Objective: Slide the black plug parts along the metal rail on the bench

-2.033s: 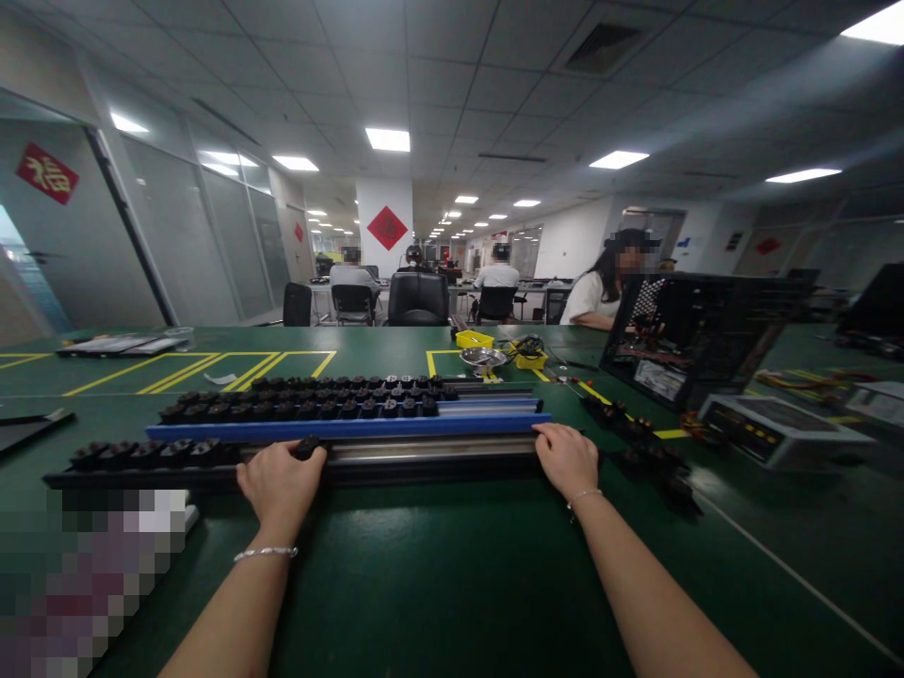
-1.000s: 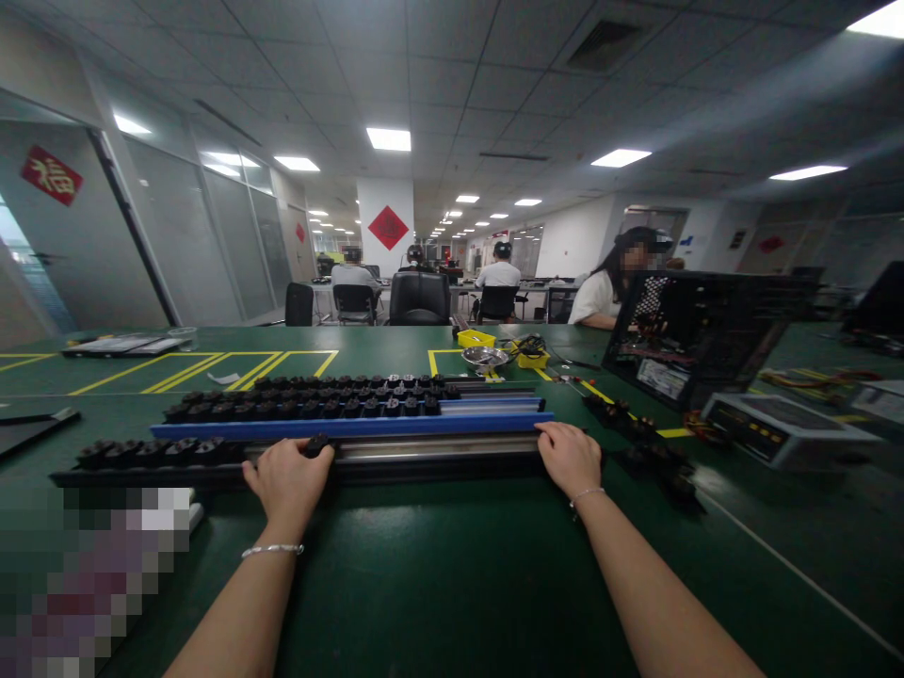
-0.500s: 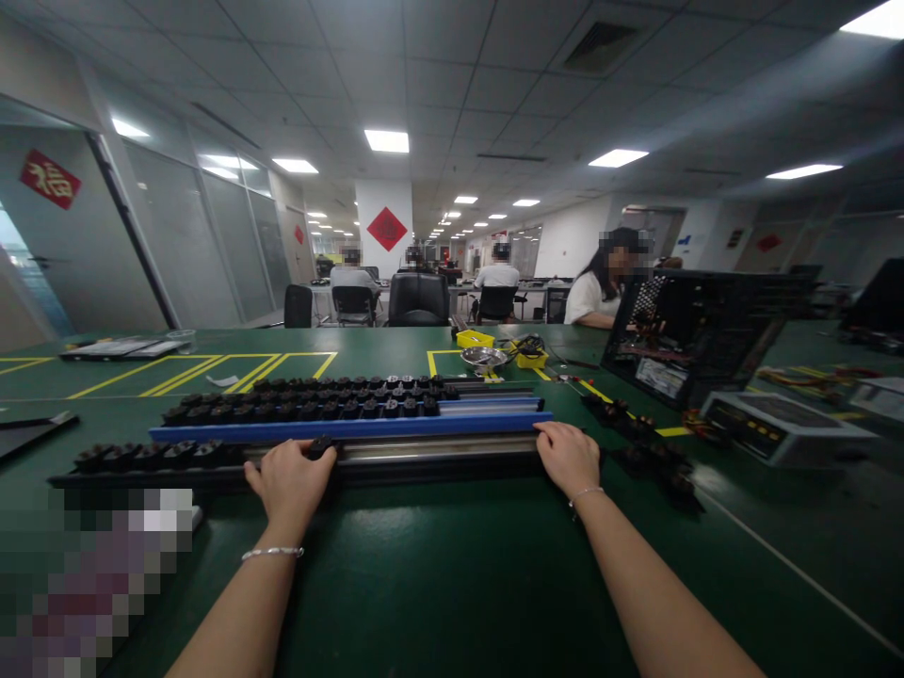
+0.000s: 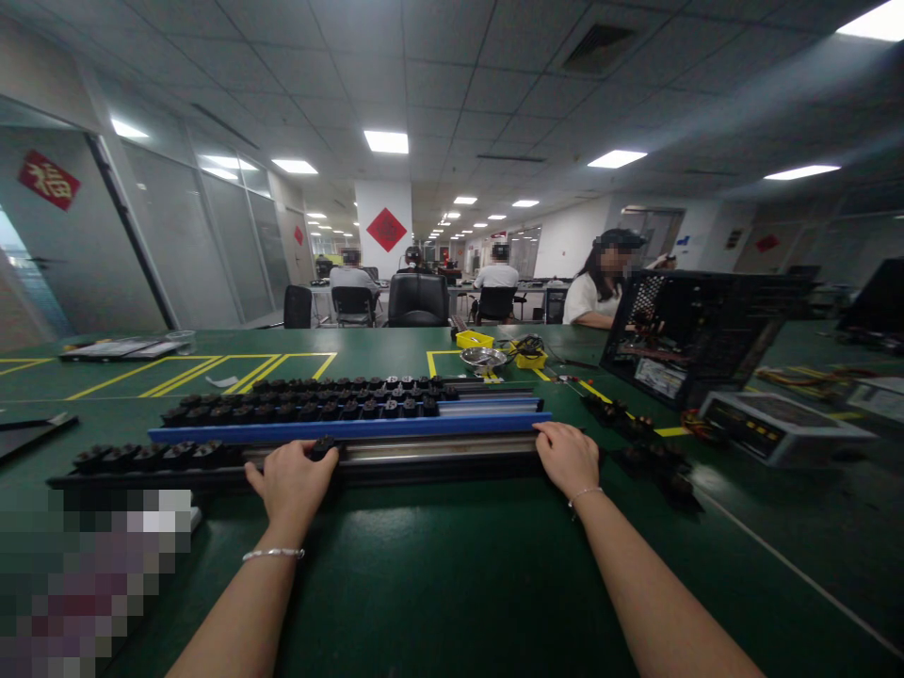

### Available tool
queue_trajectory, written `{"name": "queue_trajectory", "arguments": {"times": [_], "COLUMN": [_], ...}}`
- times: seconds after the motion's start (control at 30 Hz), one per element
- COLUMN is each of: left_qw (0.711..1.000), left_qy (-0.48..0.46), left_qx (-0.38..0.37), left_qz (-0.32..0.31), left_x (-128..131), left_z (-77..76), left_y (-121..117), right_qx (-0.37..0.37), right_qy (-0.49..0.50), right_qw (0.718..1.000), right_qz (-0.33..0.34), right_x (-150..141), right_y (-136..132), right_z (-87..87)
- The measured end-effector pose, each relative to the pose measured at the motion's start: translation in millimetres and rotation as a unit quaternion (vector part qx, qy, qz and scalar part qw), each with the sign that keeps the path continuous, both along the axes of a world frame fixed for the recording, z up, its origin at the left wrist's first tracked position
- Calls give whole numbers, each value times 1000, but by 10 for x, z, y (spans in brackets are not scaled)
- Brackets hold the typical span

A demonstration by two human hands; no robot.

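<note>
A long black rail (image 4: 438,463) with a shiny metal channel lies across the green table before me. Several black blocks (image 4: 152,456) with round, pronged tops sit on its left part. Around another such black block (image 4: 324,446), partway along the channel, my left hand (image 4: 291,480) is closed; its fingers partly cover the block. My right hand (image 4: 569,459) grips the rail's right end, with fingertips curled over its far edge. Just behind runs a blue rail (image 4: 353,426), and rows of similar black blocks (image 4: 303,409) stand beyond its edge.
More loose black blocks (image 4: 646,443) lie to the right. Beyond them are a power supply unit (image 4: 783,428) and an open computer case (image 4: 696,334). A metal bowl (image 4: 483,358) and a yellow bin (image 4: 475,340) stand at the back. A co-worker (image 4: 597,287) sits behind the case.
My left hand and the block in it have shifted slightly right along the rail. My right hand stays at the rail's end. The co-worker's head and hand have moved.
</note>
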State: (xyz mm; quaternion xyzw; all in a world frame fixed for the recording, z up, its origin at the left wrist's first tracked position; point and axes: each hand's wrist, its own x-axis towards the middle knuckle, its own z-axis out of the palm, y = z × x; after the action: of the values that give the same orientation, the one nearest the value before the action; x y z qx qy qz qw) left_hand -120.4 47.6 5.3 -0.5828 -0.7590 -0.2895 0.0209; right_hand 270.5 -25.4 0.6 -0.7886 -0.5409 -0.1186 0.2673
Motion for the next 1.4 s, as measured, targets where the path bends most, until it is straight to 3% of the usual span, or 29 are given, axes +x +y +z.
{"name": "queue_trajectory", "arguments": {"times": [1.4], "left_qw": [998], "left_qy": [-3], "left_qx": [42], "left_qz": [-46], "left_x": [7], "left_z": [-6], "left_y": [-30], "right_qx": [5], "right_qy": [5], "right_qw": [1000], "right_qz": [0], "right_x": [-3], "right_y": [-3], "right_z": [6]}}
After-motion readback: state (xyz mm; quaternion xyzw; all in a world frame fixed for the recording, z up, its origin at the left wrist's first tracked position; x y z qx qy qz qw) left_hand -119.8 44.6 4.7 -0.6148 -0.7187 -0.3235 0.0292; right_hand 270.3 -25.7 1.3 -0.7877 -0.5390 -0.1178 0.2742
